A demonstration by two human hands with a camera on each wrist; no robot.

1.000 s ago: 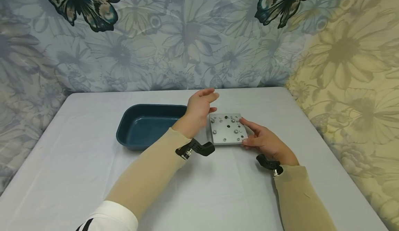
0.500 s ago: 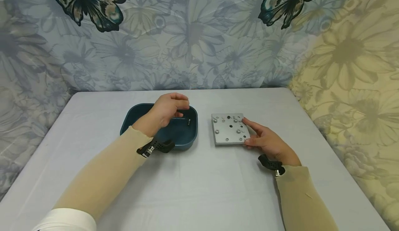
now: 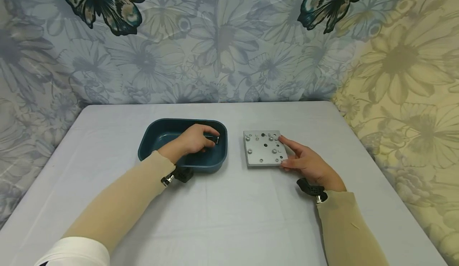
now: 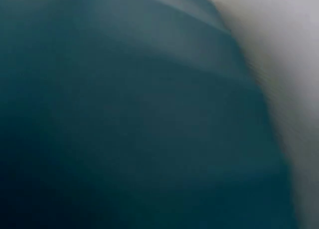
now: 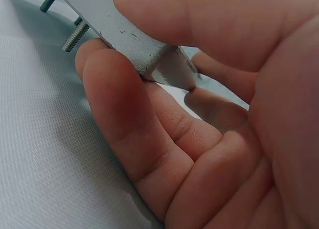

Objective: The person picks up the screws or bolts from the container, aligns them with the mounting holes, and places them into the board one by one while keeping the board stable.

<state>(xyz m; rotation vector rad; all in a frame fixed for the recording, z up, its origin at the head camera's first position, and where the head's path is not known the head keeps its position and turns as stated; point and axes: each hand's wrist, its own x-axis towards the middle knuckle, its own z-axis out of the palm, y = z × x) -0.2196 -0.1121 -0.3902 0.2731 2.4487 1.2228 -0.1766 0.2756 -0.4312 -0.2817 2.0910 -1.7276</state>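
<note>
In the head view my left hand [image 3: 193,139] reaches down into a dark teal tray [image 3: 145,148], index finger and thumb spread apart. Close to those fingertips lies a small metal screw [image 3: 217,140]; whether they touch it is too small to tell. My right hand [image 3: 310,163] grips the right edge of a silver metal plate [image 3: 257,146] with holes and several screw heads on its face. Up close in the right wrist view, thumb and fingers hold the plate's corner [image 5: 144,59], and a threaded screw shank [image 5: 75,37] sticks out underneath. The left wrist view is blurred, showing only the tray [image 4: 174,114].
A white cloth covers the table [image 3: 236,210]. Behind it hangs a floral curtain [image 3: 222,58] with butterflies. The tray stands left of the plate, with a gap of white cloth between them.
My left hand has moved from beside the plate leftward over the tray, then down into it. My right hand still holds the plate in the same place.
</note>
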